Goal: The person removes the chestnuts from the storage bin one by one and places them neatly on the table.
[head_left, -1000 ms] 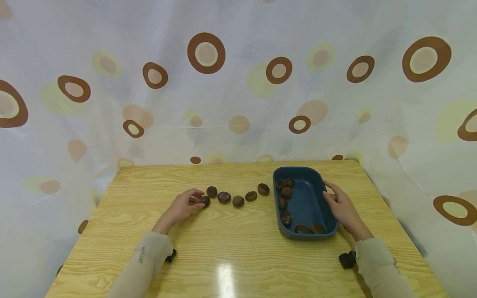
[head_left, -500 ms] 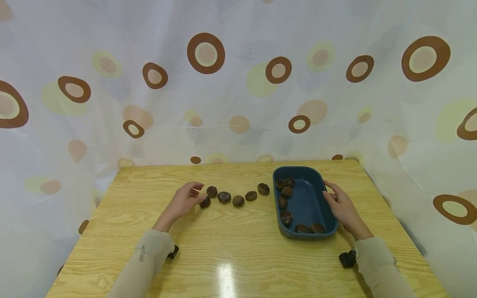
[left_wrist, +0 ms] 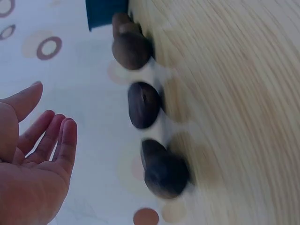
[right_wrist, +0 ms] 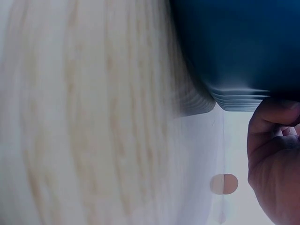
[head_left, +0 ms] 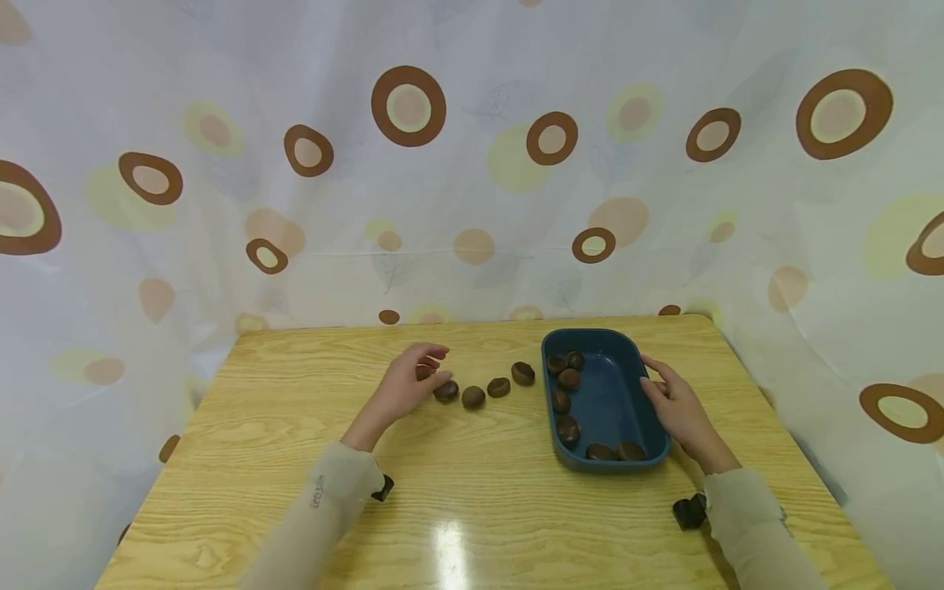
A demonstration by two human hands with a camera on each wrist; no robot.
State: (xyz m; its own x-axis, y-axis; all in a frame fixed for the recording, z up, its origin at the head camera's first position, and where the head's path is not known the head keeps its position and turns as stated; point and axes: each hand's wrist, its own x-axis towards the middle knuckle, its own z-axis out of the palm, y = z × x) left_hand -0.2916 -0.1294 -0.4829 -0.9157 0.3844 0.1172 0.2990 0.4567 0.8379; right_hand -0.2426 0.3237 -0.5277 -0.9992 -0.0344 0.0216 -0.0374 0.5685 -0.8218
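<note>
My left hand (head_left: 408,383) hovers over the left end of a curved line of brown chestnuts (head_left: 474,397) on the table. In the left wrist view its thumb and fingers stand apart with nothing between them. Below that hand a dark chestnut (left_wrist: 143,104) and its neighbours sit on the wood; the head view hides the leftmost ones behind the hand. On the right, my right hand (head_left: 678,410) grips the right rim of a blue rectangular tray (head_left: 612,467). Several chestnuts (head_left: 568,430) lie inside it, along its left and near walls.
The light wood table (head_left: 472,483) carries everything. A patterned white curtain (head_left: 472,164) hangs behind it and at both sides. A black wrist device (head_left: 689,512) shows below the right cuff, and another (head_left: 383,488) beside the left cuff.
My left hand was at the leftmost chestnut, then lifted off it and has moved right along the line. My right hand and the tray have stayed in place.
</note>
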